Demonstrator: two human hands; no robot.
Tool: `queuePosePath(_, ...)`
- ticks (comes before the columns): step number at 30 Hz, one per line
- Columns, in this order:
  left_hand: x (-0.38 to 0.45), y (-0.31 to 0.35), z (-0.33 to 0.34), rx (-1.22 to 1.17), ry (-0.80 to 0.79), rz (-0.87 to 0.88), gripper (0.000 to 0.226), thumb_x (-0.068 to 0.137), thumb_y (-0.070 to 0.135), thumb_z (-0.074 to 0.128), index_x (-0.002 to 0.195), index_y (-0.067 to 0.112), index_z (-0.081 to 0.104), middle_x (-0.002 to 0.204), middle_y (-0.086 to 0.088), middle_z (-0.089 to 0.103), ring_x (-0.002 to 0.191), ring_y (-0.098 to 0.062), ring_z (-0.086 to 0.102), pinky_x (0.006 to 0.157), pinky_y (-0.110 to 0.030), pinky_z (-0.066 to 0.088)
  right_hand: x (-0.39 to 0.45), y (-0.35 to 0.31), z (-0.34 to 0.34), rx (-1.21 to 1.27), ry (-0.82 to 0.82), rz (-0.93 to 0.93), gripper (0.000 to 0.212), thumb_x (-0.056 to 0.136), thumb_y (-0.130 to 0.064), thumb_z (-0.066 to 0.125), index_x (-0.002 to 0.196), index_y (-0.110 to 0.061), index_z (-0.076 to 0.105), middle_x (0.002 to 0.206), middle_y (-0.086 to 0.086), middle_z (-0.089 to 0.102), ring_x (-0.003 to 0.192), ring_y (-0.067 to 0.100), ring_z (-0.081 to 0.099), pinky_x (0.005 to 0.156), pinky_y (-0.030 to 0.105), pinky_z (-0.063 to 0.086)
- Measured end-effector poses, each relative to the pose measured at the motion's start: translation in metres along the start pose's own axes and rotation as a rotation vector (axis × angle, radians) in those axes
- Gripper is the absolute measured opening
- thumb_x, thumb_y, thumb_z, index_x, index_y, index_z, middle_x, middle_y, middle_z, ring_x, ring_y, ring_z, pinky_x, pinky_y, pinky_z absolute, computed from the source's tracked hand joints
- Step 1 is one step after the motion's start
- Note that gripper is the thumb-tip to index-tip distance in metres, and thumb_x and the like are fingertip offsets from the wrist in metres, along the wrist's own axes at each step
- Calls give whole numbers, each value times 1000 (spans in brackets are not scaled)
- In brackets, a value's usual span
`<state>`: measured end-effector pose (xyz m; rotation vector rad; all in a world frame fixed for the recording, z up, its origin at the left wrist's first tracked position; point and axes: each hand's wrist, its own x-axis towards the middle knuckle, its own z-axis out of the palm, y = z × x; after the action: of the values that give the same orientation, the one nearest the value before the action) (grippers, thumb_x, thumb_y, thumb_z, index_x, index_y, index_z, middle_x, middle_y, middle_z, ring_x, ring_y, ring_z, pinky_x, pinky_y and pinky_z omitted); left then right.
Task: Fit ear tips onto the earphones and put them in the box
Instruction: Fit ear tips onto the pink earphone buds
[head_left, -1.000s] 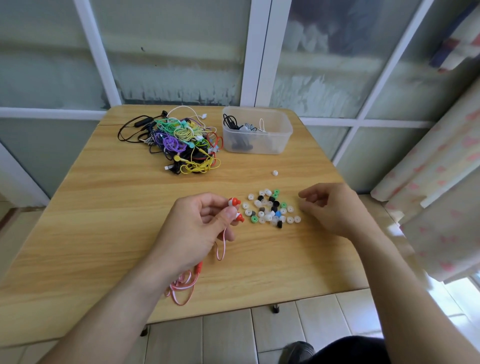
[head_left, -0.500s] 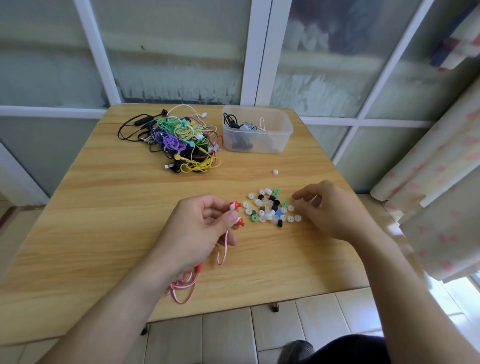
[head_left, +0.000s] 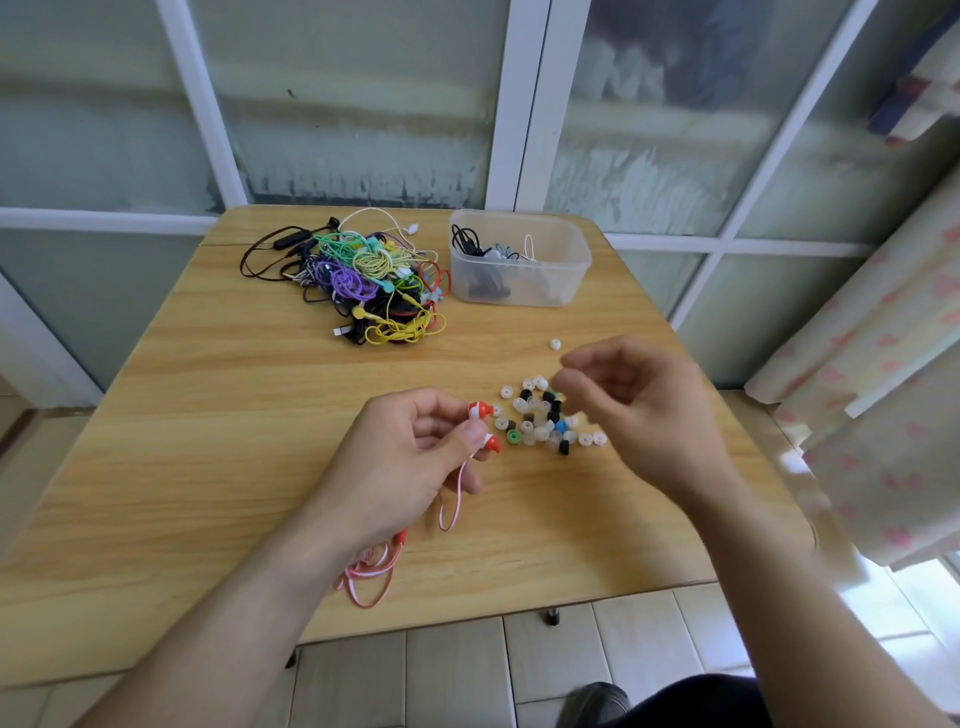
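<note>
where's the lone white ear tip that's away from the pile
In the head view, the lone white ear tip lies right of centre on the table, between the clear box and the ear-tip pile.

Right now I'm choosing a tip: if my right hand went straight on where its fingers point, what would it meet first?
Probably the scattered pile of small silicone ear tips: the blurred right hand points left and down just above it. Height is unclear.

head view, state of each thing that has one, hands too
Clear plastic box: lidless, a few earphones inside.
Red and white earphones: buds bare, cable dangling.
Left hand: pinching those buds.
Right hand: blurred above loose ear tips, grip unclear.
</note>
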<state>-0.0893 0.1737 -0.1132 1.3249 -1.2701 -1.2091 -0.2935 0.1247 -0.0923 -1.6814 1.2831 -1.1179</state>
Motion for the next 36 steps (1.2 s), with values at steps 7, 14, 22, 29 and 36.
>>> queuePosePath(7,-1,2,2,2,-27,20,9,90,12,64,96,5,66,84,-10,74,53,-18,63,53,-22,49,-11,-1,30,279,-154,77,22,75,-13,79,94,-3,73,80,14,75,68,13,67,59,20,50)
queuePosePath(14,-3,6,1,31,-41,3,15,91,22,63,93,7,67,80,-9,74,49,-16,56,43,-24,40,-13,-3,30,367,-179,115,28,64,-18,82,87,-6,74,86,16,75,76,21,68,64,22,52)
queuePosePath(22,-4,6,-1,82,-35,11,14,94,19,60,89,6,63,71,-9,72,41,-15,50,49,-25,37,-14,-6,31,342,-218,105,24,77,-15,76,95,0,71,83,16,75,76,20,73,67,28,55)
queuePosePath(29,-4,4,-1,138,-37,22,13,93,12,61,86,1,61,63,-6,70,36,-12,47,42,-17,37,-13,-4,30,316,-302,68,23,75,-13,75,95,-1,75,93,22,73,83,39,70,78,41,60)
queuePosePath(36,-6,6,-2,214,-74,0,14,92,9,62,78,9,60,60,-4,69,35,-15,46,39,-15,33,-13,-2,25,319,-389,111,22,70,-12,77,91,-6,77,91,19,75,87,39,70,84,46,59)
